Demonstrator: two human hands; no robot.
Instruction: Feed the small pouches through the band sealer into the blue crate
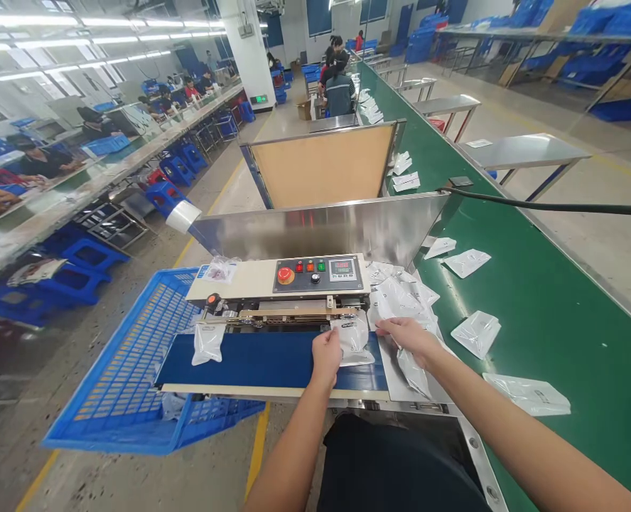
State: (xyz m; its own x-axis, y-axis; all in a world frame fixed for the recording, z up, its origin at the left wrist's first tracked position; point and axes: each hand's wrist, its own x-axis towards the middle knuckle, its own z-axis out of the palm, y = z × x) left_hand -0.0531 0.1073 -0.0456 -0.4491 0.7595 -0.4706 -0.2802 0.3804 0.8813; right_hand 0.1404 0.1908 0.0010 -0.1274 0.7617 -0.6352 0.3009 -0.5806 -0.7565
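Observation:
A clear plastic pouch [354,340] lies on the blue belt [262,359] of a sealing machine [294,279], its top edge at the sealer slot. My left hand [326,355] rests on the pouch's left side, fingers curled against it. My right hand [406,334] pinches the pouch's right edge, over a heap of similar pouches [401,299]. Another pouch [207,341] rides the belt at its far left end.
A blue plastic crate [118,370] stands under the belt's left end. A green conveyor [534,313] on the right carries scattered pouches, with a black cable [550,206] above it. Other workers sit further up the line and at the left benches.

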